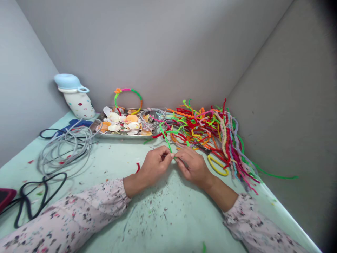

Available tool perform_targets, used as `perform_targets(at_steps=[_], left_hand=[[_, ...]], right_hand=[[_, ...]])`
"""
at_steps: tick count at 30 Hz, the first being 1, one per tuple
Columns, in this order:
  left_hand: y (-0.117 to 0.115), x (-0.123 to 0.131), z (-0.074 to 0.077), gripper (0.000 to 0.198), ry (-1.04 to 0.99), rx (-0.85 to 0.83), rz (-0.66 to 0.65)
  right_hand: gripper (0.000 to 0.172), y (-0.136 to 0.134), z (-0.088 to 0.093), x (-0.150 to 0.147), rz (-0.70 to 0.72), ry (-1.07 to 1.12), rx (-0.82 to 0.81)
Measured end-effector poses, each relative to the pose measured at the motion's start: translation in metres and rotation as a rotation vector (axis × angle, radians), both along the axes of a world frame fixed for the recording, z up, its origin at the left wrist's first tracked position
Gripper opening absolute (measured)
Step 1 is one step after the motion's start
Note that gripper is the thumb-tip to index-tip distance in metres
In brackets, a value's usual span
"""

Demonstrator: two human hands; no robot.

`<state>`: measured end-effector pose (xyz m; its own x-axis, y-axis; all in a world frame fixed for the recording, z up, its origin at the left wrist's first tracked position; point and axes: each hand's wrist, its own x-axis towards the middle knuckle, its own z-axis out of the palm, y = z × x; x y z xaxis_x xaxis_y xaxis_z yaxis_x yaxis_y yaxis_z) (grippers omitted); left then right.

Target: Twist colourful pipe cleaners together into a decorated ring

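Observation:
A bright green pipe cleaner (165,136) rises from between my two hands, its upper end bent. My left hand (157,164) pinches its lower part between thumb and forefinger. Close against it, my right hand (193,166) is also closed at the same spot, fingertips meeting the green strand. What lies inside the curled fingers is hidden. Just beyond the hands spreads a tangled heap of coloured pipe cleaners (226,137). Scissors with a yellow handle (218,166) lie by my right hand, blades partly under the heap. A short red piece (138,168) is beside my left wrist.
A metal tray (123,137) of seashells (131,119) stands at the back, with a multicoloured pipe-cleaner ring (138,94) upright in it. Coiled grey cable (65,151) and black cord (46,189) lie left. A white bottle (79,103) leans at the wall.

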<state>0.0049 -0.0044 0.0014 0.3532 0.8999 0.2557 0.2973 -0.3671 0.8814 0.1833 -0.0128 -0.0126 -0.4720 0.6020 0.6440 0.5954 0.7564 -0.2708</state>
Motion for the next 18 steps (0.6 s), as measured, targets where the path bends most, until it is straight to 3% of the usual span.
perform_targets(at_steps=[8,13,18], left_hand=[[-0.0024,0.0013,-0.0022,0.011,0.003,0.089,0.032],[-0.0049,0.0017,-0.0034,0.018,-0.009,0.151,0.045],[-0.0025,0.0006,-0.0032,0.011,0.018,0.308,0.05]], right_hand=[[0.017,0.0017,0.0015,-0.0009,-0.046,0.083,0.01],[0.014,0.0025,0.0,0.0002,-0.101,0.133,-0.035],[0.014,0.0018,0.001,-0.0005,-0.081,0.137,-0.042]])
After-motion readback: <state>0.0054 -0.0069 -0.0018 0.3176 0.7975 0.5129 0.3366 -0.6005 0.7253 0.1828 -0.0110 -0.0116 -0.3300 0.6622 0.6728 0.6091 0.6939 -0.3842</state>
